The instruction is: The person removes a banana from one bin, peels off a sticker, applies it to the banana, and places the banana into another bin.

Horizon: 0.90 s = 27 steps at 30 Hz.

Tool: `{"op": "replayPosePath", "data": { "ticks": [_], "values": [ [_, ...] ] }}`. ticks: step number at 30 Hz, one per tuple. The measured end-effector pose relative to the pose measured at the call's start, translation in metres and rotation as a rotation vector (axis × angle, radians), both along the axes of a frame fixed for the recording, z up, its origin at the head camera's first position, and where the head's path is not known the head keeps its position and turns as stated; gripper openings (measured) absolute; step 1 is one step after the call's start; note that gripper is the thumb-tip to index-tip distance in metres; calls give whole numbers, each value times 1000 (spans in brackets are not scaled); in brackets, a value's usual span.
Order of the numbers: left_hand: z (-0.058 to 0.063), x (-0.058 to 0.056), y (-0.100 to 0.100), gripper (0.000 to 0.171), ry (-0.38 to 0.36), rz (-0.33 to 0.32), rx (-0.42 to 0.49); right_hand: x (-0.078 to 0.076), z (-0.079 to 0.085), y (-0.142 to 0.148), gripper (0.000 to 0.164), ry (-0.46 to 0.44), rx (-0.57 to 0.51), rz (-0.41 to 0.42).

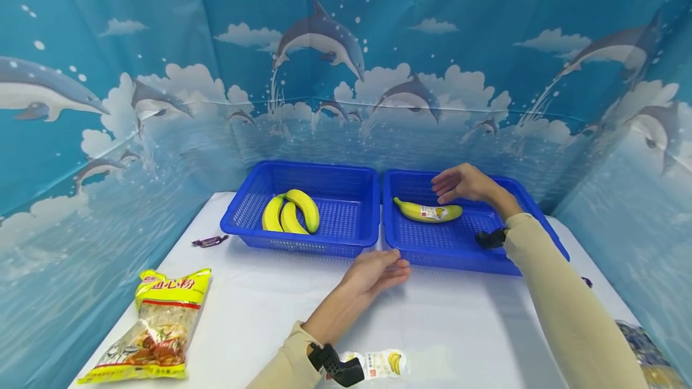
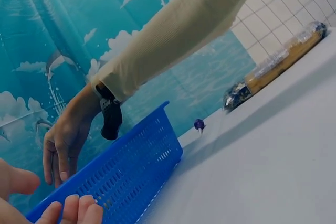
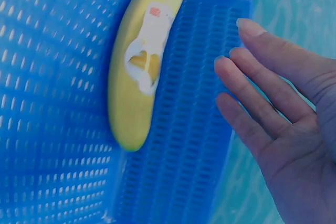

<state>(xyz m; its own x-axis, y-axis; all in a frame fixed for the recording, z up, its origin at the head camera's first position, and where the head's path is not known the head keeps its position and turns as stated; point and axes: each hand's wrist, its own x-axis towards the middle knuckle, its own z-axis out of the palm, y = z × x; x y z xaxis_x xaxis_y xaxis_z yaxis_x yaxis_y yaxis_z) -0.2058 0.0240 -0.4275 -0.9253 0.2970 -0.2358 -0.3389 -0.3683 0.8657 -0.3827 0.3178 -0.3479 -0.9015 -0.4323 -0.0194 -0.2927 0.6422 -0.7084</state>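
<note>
When viewed from the head, see at 4 o'clock a smooth, curved yellow banana (image 1: 412, 211) with a white printed label (image 1: 434, 214), lying inside a blue perforated plastic basket (image 1: 459, 261), presumably on its side for steadiness, label upward. At 3 o'clock, find a bare right hand (image 1: 467, 185) above the basket, fingers extended with nothing between, likely held high for clearance over fruit and rim. Towards 5 o'clock, note a bare left hand (image 1: 375, 272) beside the basket's near left corner, fingers loosely straight and holding nothing, perhaps low to leave the opening free; cannot tell about contact with the rim. At 8 o'clock, find a second blue perforated plastic basket (image 1: 343, 215) with three curved yellow bananas (image 1: 290, 218) bunched at its 9 o'clock side, probably nested by shape. Near 6 o'clock, notice a flat white strip of banana-printed labels (image 1: 381, 364) on the white tabletop (image 1: 259, 311), handy for the left hand. From the left wrist, see the basket wall at 7 o'clock, the right hand hanging beyond, and the left thumb apart from slightly bent fingers, apparently relaxed. From the right wrist, find the labelled banana at 10 o'clock and the right hand at 3 o'clock, thumb apart from fingers, no touch on the fruit.
</note>
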Motion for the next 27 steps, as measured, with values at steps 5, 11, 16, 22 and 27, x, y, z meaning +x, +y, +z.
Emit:
{"op": "replayPosePath", "data": {
  "ticks": [5,11,16,22,27],
  "values": [
    [3,17,-14,22,69,-80,-93,8,8,-11,54,22,-40,19],
    [15,33,-37,23,217,-159,-171,22,16,-17,52,101,-8,24],
    [27,39,-55,23,356,-127,-278,32,18,-22,51,129,3,16],
    [35,36,-77,21,509,-30,-355,42,23,-32,50,186,10,52],
    [42,32,-96,17,616,65,-442,51,29,-38,50,188,-29,57]
  ]
}}
